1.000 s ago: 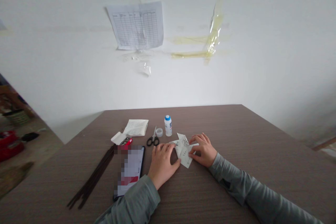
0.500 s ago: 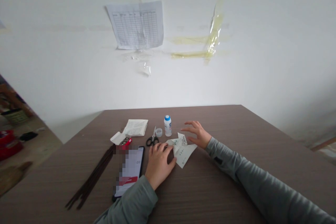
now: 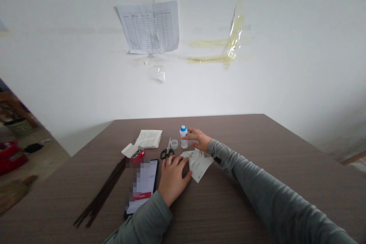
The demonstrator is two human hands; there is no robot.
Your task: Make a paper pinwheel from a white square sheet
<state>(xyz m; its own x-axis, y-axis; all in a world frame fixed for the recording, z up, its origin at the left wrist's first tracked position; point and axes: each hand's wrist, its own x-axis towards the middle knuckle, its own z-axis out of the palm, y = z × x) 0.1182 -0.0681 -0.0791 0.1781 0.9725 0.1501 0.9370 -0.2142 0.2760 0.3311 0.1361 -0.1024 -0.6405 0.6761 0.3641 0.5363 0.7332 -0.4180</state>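
Observation:
My left hand (image 3: 174, 177) rests on the table with its fingers and thumb pressing the left edge of a folded white printed paper (image 3: 198, 164). My right hand (image 3: 200, 140) is raised off that paper, its fingertips reaching just beside a white glue bottle with a blue cap (image 3: 183, 137). I cannot tell whether they touch it. A small clear lid (image 3: 174, 144) sits left of the bottle, next to black-handled scissors (image 3: 167, 151).
A phone with a blurred screen (image 3: 142, 187) lies near my left hand. Left of it are several long dark sticks (image 3: 101, 192). A small opened box (image 3: 133, 152) and a paper booklet (image 3: 148, 138) lie on the brown wood-grain table (image 3: 228, 141). The table's far edge meets a white wall.
My right hand has moved left and toward the bottle, away from the paper. My left hand and the folded paper have stayed nearly still.

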